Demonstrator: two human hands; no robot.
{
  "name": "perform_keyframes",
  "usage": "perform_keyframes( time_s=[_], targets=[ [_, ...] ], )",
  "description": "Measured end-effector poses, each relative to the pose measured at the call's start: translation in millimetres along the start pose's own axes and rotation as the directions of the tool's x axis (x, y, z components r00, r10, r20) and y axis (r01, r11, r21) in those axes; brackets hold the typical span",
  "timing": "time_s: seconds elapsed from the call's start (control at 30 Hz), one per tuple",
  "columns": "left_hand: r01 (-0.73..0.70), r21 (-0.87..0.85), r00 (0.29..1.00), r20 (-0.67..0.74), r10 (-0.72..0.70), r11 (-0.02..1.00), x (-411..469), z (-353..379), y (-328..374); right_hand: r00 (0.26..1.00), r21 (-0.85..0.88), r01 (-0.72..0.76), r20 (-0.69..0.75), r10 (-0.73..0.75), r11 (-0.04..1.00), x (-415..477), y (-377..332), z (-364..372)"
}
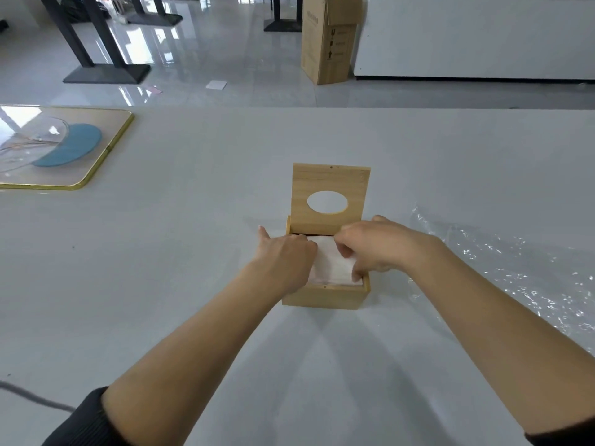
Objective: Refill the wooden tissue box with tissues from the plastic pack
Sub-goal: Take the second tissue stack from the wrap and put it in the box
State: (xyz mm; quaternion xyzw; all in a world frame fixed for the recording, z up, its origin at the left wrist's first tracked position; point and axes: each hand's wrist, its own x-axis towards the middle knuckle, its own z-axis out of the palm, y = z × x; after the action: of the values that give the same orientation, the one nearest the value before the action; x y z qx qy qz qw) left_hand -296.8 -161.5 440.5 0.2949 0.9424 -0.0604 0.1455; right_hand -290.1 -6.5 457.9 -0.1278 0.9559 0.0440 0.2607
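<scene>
**Tissue box open on pale table**

Wooden tissue box [325, 296] mid-table [193, 252], lid upright. White tissues [331, 267] sit inside. Left hand [285, 255] lies flat, fingers spread over the stack; right hand [370, 246] pinches tissue edge. Clear plastic pack [502, 268] lies crumpled to the right. Beyond: glossy floor [225, 43], cardboard carton [328, 40], black table legs.

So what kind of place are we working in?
Probably an unfinished café or showroom: bare pedestal table bases on a glossy tiled floor, plus an opened cardboard carton standing nearby.
</scene>
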Motion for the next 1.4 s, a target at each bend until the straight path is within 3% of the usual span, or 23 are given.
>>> perform_keyframes(
  time_s=[0.17, 0.4, 0.47, 0.53, 0.6, 0.67, 0.77, 0.87, 0.93, 1.1, 1.33, 1.4],
  targets=[
    [-0.01, 0.038, 1.0, 0.011, 0.009, 0.999, 3.7, 4.3, 2.8, 1.0, -0.059, 0.004, 0.016, -0.003, 0.998, 10.5, -6.3, 8.5],
    [-0.072, -0.014, 0.995, -0.073, 0.071, 0.997, 3.2, 12.0, -5.8, 0.998, 0.002, 0.026, -0.051, -0.026, 1.0, 11.1, -3.2, 15.8],
    [-0.12, -0.088, 0.99, -0.085, 0.112, 0.989, 1.2, 11.8, -11.6, 0.995, 0.106, 0.049, -0.097, -0.038, 0.993, 5.1, 0.9, 14.1],
    [-0.134, -0.261, 0.988, -0.109, 0.108, 0.956, -1.7, 9.8, -18.2, 0.984, 0.388, 0.054, -0.179, 0.018, 0.92, -5.6, 8.9, 12.0],
    [-0.11, -0.481, 0.976, -0.217, 0.004, 0.87, -4.9, 8.8, -25.4, 0.936, 0.618, 0.11, -0.327, 0.127, 0.778, -15.3, 18.6, 14.2],
    [-0.132, -0.618, 0.918, -0.37, -0.139, 0.775, -4.2, 10.3, -31.9, 0.837, 0.722, 0.149, -0.456, 0.302, 0.676, -17.9, 26.1, 22.4],
    [-0.106, -0.779, 0.874, -0.369, -0.316, 0.618, 1.0, 12.9, -39.1, 0.724, 0.859, 0.222, -0.461, 0.512, 0.461, -12.6, 33.1, 36.5],
    [-0.034, -0.929, 0.914, -0.178, -0.366, 0.368, 7.4, 19.0, -45.2, 0.796, 0.955, 0.261, -0.297, 0.528, 0.142, -8.4, 34.7, 43.5],
    [0.027, -0.99, 0.956, -0.015, -0.292, 0.141, 8.4, 21.6, -45.3, 0.849, 0.966, 0.259, -0.24, 0.471, 0.026, -6.3, 33.9, 46.8],
    [0.09, -0.995, 0.981, 0.097, -0.169, -0.05, 11.4, 22.6, -45.7, 0.882, 0.961, 0.276, -0.242, 0.405, -0.028, 0.4, 27.2, 50.6],
    [0.075, -0.992, 0.989, 0.087, -0.118, -0.106, 16.3, 25.9, -50.3, 0.868, 0.952, 0.306, -0.268, 0.418, -0.025, 1.9, 25.6, 51.1],
    [0.057, -0.993, 0.989, 0.07, -0.131, -0.1, 14.9, 25.4, -50.5, 0.873, 0.941, 0.325, -0.259, 0.414, -0.097, -0.7, 25.8, 48.8]
  ],
)
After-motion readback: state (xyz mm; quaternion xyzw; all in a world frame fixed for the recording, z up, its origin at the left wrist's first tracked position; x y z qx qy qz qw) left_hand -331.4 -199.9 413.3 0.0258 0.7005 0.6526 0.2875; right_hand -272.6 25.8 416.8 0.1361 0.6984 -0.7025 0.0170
